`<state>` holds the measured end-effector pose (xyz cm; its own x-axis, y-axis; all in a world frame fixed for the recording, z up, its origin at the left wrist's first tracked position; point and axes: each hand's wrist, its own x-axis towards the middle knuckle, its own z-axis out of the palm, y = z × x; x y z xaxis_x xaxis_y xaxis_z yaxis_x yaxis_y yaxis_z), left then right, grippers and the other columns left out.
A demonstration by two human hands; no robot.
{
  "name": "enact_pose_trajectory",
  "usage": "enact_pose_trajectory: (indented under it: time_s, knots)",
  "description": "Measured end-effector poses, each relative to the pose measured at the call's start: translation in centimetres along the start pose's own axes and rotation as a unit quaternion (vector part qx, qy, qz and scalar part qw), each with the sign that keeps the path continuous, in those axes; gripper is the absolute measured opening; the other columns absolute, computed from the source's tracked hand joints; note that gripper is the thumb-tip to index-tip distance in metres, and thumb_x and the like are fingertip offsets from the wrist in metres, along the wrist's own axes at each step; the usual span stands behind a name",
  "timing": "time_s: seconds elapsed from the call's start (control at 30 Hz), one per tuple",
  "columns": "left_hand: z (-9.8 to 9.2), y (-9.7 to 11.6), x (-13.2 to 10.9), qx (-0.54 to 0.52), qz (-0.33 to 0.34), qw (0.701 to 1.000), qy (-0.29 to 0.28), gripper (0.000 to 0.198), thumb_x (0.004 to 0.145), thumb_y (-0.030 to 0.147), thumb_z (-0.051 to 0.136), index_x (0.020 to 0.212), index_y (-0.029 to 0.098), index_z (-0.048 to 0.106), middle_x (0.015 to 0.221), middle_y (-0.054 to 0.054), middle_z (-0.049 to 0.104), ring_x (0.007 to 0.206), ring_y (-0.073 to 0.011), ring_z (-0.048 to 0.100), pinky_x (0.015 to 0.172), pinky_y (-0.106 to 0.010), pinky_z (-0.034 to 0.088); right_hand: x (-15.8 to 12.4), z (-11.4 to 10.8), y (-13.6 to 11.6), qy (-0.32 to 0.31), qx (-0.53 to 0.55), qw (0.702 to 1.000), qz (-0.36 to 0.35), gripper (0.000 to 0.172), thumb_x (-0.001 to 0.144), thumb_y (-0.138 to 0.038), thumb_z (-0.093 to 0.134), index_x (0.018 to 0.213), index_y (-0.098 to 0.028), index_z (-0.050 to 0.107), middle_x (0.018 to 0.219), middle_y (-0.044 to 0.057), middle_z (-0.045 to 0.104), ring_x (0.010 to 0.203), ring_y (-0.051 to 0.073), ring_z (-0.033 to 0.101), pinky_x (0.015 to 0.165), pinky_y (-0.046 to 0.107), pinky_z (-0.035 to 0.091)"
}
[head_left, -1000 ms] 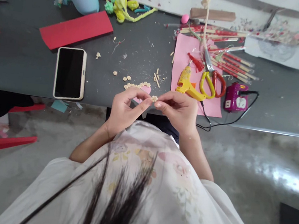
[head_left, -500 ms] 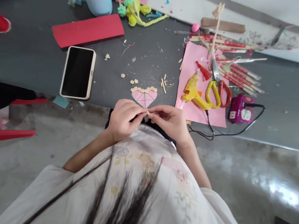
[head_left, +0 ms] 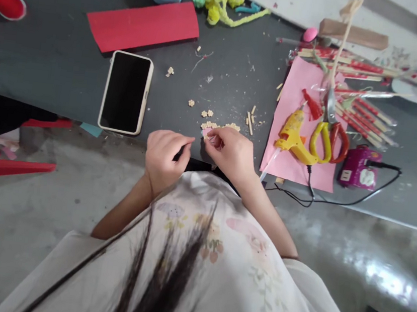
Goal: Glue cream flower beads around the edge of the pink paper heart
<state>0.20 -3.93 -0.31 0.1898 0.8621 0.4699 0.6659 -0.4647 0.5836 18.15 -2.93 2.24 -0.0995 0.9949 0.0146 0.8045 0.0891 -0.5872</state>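
Note:
My left hand hovers at the near edge of the dark table, fingers curled, thumb and forefinger pinched together; what they hold is too small to make out. My right hand rests just right of it, over a pink heart cutout that it mostly hides. Its fingertips are pinched on a tiny beige piece at the heart's left corner. A row of small beige flower-shaped beads lines the heart's far edge. The two hands are a few centimetres apart.
Loose beads and short stick bits lie beyond the heart. A phone lies left, red card behind it. Right: pink sheet, yellow glue gun, scissors, purple plug with cord, and wrapped sticks.
The hands, pinching one bead together, dropped toward my body, then separated. My right hand moved forward over the heart. The view shifted left.

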Motion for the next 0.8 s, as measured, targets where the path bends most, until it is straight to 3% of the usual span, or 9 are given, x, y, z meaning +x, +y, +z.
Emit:
enact_pose_trajectory:
  time_s: [0.27, 0.57, 0.8]
  knots:
    - [-0.4, -0.1, 0.3, 0.014, -0.002, 1.000, -0.020, 0.014, 0.089, 0.018, 0.057, 0.091, 0.021, 0.071, 0.085, -0.003, 0.074, 0.087, -0.0186, 0.066, 0.087, -0.036, 0.046, 0.4, 1.0, 0.0, -0.002, -0.059, 0.998, -0.001, 0.016, 0.090, -0.031, 0.062, 0.097, -0.018, 0.070, 0.084, 0.005, 0.072, 0.081, 0.020, 0.065, 0.070, 0.029, 0.044]
    - [0.5, -1.1, 0.9, 0.038, 0.006, 0.999, -0.019, 0.010, 0.087, 0.022, 0.063, 0.090, 0.021, 0.072, 0.083, -0.002, 0.073, 0.086, -0.0198, 0.064, 0.085, -0.037, 0.044, -1.4, -1.6, 0.9, 0.041, -0.019, 0.999, 0.021, 0.013, 0.090, -0.030, 0.062, 0.088, -0.021, 0.071, 0.075, 0.002, 0.070, 0.067, 0.015, 0.062, 0.064, 0.027, 0.046]
    - [1.2, -0.2, 1.9, 0.057, -0.010, 0.997, -0.052, 0.011, 0.089, 0.030, 0.063, 0.089, 0.024, 0.072, 0.080, 0.000, 0.071, 0.085, -0.0200, 0.061, 0.084, -0.038, 0.038, -3.1, -3.7, 1.8, 0.048, -0.003, 0.997, 0.068, 0.015, 0.089, -0.031, 0.062, 0.082, -0.020, 0.069, 0.072, 0.002, 0.069, 0.062, 0.014, 0.059, 0.060, 0.028, 0.045]
